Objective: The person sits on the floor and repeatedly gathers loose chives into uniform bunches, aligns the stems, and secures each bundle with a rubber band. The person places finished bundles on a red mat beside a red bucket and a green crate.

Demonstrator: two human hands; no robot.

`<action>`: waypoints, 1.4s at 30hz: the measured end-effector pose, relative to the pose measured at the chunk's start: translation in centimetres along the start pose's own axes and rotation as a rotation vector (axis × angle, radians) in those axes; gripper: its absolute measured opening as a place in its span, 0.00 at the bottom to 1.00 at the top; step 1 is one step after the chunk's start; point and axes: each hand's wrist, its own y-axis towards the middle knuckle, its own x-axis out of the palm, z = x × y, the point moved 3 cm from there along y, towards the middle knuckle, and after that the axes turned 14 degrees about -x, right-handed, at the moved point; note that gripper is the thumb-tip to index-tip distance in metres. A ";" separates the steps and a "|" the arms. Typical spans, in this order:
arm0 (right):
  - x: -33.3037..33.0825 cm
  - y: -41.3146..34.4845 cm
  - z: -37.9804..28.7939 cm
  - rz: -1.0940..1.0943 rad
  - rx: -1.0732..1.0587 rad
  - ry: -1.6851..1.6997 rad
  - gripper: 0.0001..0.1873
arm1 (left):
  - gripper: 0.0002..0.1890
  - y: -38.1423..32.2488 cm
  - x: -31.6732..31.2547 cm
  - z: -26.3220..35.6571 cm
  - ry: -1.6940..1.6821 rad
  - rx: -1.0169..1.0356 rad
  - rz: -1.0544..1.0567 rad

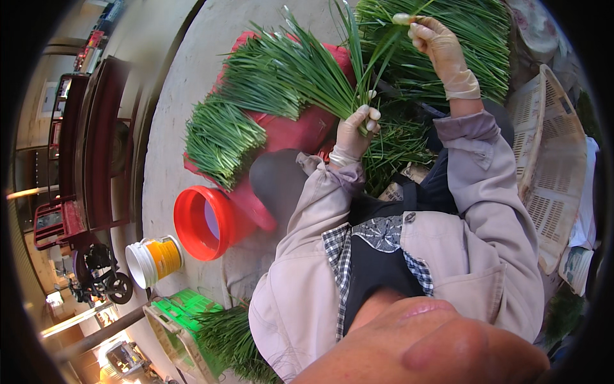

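My left hand (356, 126), in a thin translucent glove, grips a bunch of long green chives (326, 79) by its pale lower end, the leaves fanning up and outward. My right hand (439, 45), gloved the same way, is raised to the right of the bunch. Its thumb and fingertips pinch together on a thin chive leaf (416, 10). Behind that hand lies a large heap of chives (460, 62). Two neat piles, one nearer (223, 139) and one farther (261, 79), rest on a red covering (283, 129). Loose green leaves (398, 149) lie below my hands.
To the left stand a red-orange bucket (230, 223) holding liquid and a white-and-yellow pail (165, 259). A green crate (184, 307) and more chives (235, 343) are at lower left. On the right leans a pale plastic basket (551, 173). A motorcycle (103, 273) stands beyond the concrete floor.
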 end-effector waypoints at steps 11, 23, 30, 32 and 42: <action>6.9 -9.0 2.2 -0.090 -0.330 -0.578 0.11 | 0.11 0.8 -0.7 -0.5 -0.070 -0.016 0.101; 8.2 -4.6 3.0 -0.222 -0.121 -1.315 0.21 | 0.17 1.0 0.1 -0.7 0.212 0.109 0.245; 6.7 -5.0 3.3 -0.012 -0.038 -0.914 0.16 | 0.18 1.0 -0.2 -0.8 0.175 0.112 0.198; 6.3 -5.5 2.9 0.026 0.039 -0.774 0.13 | 0.17 1.0 -0.3 -0.7 0.118 0.109 0.144; 5.9 -10.3 -3.3 -0.133 0.028 -0.267 0.09 | 0.23 1.3 -2.3 0.0 -0.233 -0.015 0.055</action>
